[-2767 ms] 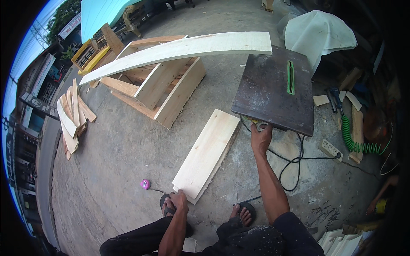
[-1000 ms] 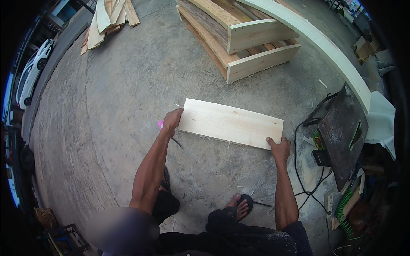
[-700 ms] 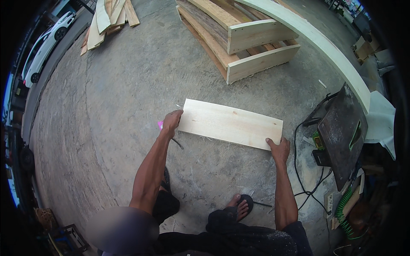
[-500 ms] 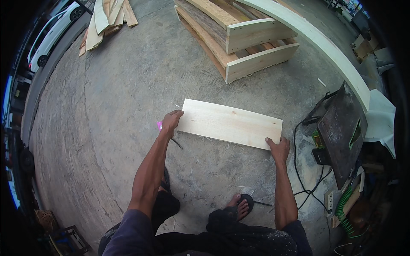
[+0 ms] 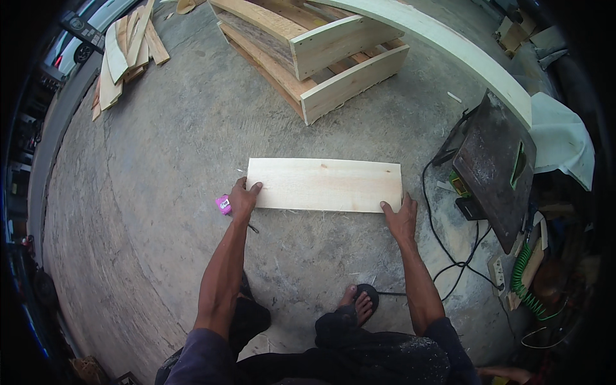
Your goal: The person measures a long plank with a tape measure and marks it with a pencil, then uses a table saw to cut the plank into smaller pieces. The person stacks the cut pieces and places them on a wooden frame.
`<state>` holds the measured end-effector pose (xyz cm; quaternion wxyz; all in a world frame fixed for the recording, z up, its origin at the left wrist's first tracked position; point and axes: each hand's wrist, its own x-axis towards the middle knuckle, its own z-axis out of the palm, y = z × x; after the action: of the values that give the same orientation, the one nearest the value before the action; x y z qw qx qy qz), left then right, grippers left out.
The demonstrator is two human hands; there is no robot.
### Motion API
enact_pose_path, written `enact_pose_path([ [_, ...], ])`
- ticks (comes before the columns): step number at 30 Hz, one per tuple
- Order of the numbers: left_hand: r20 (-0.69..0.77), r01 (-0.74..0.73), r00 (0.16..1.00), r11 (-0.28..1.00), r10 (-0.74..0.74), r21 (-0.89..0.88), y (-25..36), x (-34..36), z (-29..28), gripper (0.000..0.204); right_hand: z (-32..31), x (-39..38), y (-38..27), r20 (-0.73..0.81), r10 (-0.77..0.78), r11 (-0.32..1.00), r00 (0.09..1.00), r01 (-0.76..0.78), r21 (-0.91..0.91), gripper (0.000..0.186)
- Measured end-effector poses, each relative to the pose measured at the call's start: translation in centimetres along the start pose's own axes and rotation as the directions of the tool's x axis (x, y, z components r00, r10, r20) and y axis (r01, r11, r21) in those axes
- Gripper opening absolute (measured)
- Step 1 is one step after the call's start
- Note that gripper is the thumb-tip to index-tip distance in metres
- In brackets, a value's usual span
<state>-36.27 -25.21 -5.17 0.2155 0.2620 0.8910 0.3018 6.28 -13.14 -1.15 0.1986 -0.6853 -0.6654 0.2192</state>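
A pale wooden board (image 5: 324,186), broad and rectangular, spans the space between my two hands low over the concrete floor. My left hand (image 5: 244,197) grips its left end, thumb on the upper face. At the lower right corner, my right hand (image 5: 401,217) holds the board with the thumb on top and the fingers at the end edge. Just left of my left hand lies a pink tape measure (image 5: 223,205). Whether the board touches the floor I cannot tell.
Two stacked wooden frames (image 5: 346,83) stand ahead, a long pale plank (image 5: 462,48) reaching right from them. Loose wood strips (image 5: 125,58) lie far left. At right are a dark table saw (image 5: 494,167), black cables (image 5: 462,263) and a green coiled hose (image 5: 525,276).
The board has levelled out, its right end turning away from me relative to the left. More of the pink tape measure shows. The whole view has shifted; both hands keep their hold.
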Motion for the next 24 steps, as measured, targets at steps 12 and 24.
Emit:
enact_pose_path([
  [12, 0.393, 0.199, 0.915, 0.947, -0.087, -0.253, -0.3, 2.4, -1.3, 0.064, -9.2, -19.8, 11.7, 0.586, -0.152, 0.909, 0.796, 0.346, -0.234, 0.030],
  [24, 0.424, 0.344, 0.861, 0.935, -0.280, -0.082, 3.0, 3.1, -1.8, 0.081, -7.3, 0.1, 5.1, -0.069, 0.100, 0.853, 0.993, -0.049, 0.520, 0.018],
])
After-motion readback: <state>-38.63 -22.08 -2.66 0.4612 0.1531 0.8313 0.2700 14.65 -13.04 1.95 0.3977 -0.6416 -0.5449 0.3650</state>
